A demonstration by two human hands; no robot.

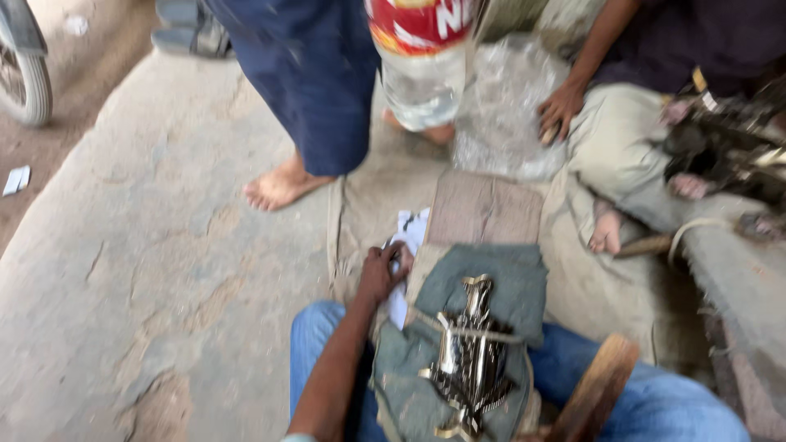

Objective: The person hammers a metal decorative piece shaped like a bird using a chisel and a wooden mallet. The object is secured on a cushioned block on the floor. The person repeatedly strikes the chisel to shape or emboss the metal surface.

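The left arm comes up from the bottom edge and reaches toward 12 o'clock, a little bent at the wrist. The left hand is curled, with the fingers bent down on a white paper that lies on the ground; it looks like it is pinching the paper's edge, but the blur makes this hard to be sure of. The right hand is not in the picture. The person sits with blue jeans on, and a grey-green cloth lies over the lap. On the cloth rests a shiny metal piece, tied round with a thin band. Its long side runs from 6 o'clock up to 12 o'clock, and its narrow end points to 12 o'clock. Its wide bottom end is close to the bottom edge. At about 5 o'clock from it a wooden stick leans, and its lower end is cut off. Just past the cloth at 12 o'clock is a brown flat board. The whole picture is blurry, so small parts are hard to see. At 12 o'clock a person in dark blue trousers stands barefoot on the floor; their top is cut off. A clear plastic bottle with a red label hangs there, with no hand to be seen on it. At 2 o'clock another person's hand rests on their knee, beside some dark machine parts that are hard to make out.
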